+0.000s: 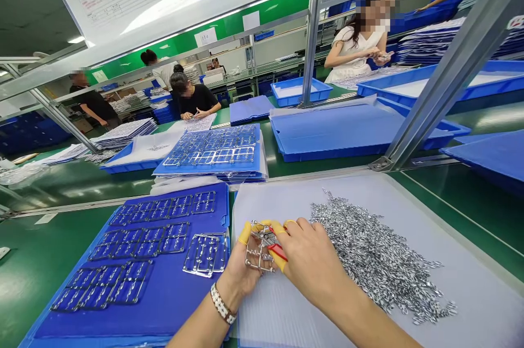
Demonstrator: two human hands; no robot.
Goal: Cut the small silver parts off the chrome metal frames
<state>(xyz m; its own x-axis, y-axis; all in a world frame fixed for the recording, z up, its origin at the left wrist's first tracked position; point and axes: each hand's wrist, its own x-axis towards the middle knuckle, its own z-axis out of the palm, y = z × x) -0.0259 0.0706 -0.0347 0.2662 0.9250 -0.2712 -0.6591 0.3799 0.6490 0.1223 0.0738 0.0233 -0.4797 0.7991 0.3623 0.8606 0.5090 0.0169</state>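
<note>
My left hand [241, 269], with a yellow finger cover and a bracelet at the wrist, holds a silver frame of small parts [256, 255] over the gap between the blue and white sheets. Yellow covers also show on fingers of my right hand [309, 255], which is closed around a red-handled tool [278, 251]. The tool's tip meets the frame's upper right part, partly hidden by my fingers. Right of my hands, a pile of small silver pieces [368, 244] lies on the white sheet [286, 310]. More silver frames [149, 240] lie in rows on the blue sheet [172, 304].
Behind the blue sheet stands a stack of sheets with frames [213, 146]. Blue trays [335, 154] line the back of the green bench [24, 261]. A metal post [454, 59] slants up at the right. Several people work beyond the rail.
</note>
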